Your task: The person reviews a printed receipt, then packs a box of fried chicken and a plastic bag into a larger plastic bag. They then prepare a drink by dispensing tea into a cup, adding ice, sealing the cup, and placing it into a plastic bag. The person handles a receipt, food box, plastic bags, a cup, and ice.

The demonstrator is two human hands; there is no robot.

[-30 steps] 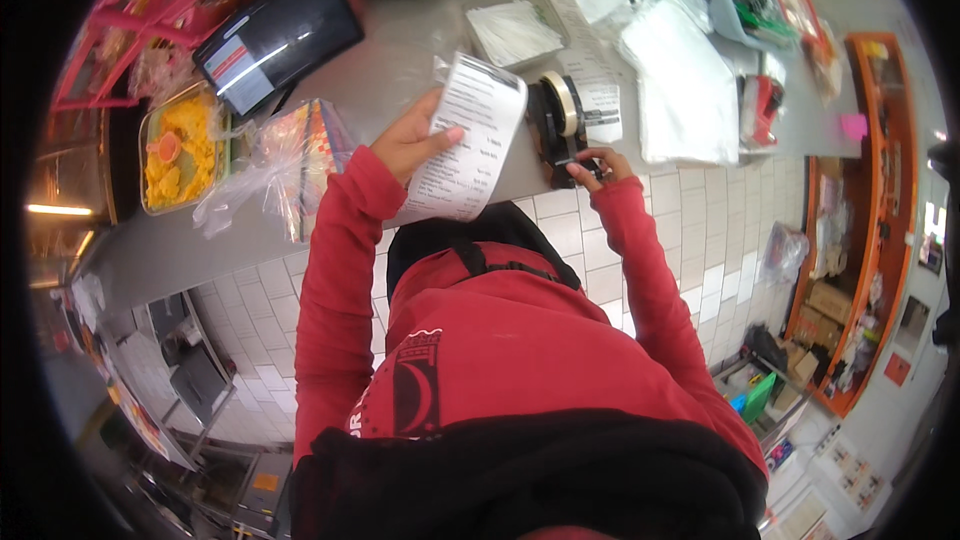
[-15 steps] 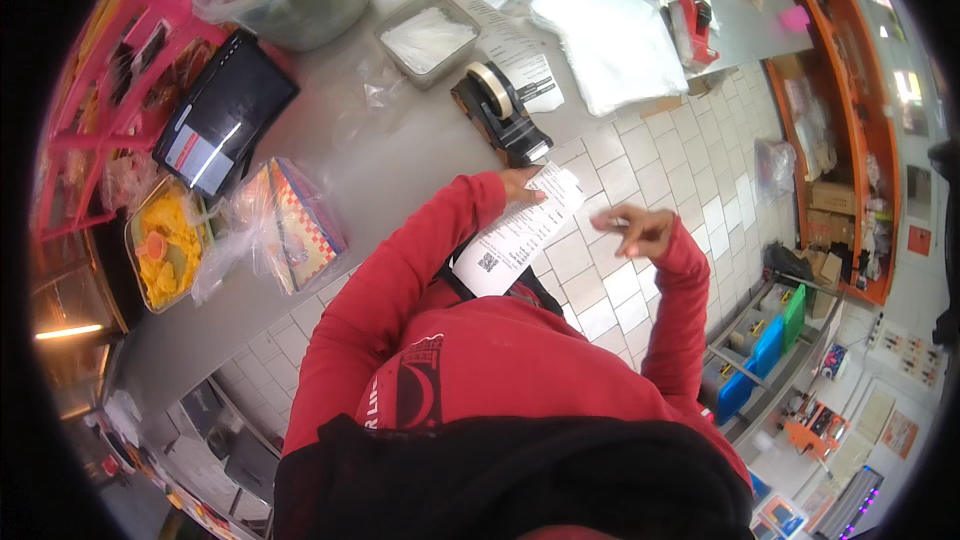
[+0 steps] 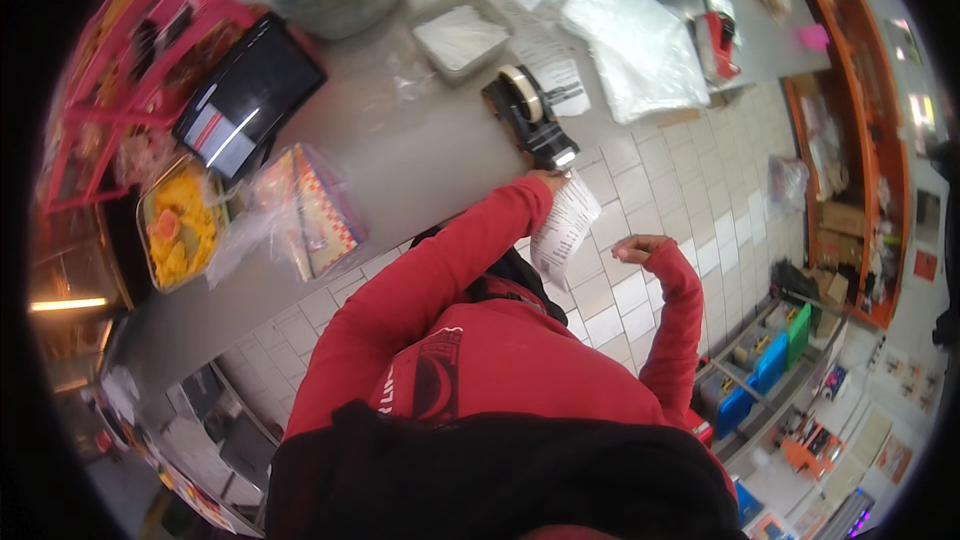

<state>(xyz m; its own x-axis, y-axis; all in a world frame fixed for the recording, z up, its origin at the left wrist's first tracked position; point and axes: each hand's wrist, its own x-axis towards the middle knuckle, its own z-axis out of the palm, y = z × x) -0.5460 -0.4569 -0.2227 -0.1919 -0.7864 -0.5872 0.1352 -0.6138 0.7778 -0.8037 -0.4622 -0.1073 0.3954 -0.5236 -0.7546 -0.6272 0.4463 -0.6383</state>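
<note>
My left hand (image 3: 549, 180) grips the top end of a white printed receipt (image 3: 566, 225), which hangs over the floor at the counter's edge. A black tape dispenser (image 3: 535, 120) with a roll of tape stands just beyond this hand, its cutting end almost at my fingers. To the right, apart from the paper, my right hand (image 3: 641, 248) hovers over the floor tiles with its fingers curled in and close together. Whether something small sits between those fingertips is not visible.
The metal counter (image 3: 400, 155) carries a tablet (image 3: 250, 90), a tray of yellow food (image 3: 195, 245), a bagged checkered box (image 3: 315, 225), a large clear tub (image 3: 335, 0), a small container (image 3: 462, 35) and stacked plastic bags (image 3: 640, 50). Orange shelves (image 3: 860, 120) stand at right.
The receipt has swung and tilted in my left hand, now nearer the tape dispenser. My right hand's spread fingers have drawn together. The whole view has shifted slightly.
</note>
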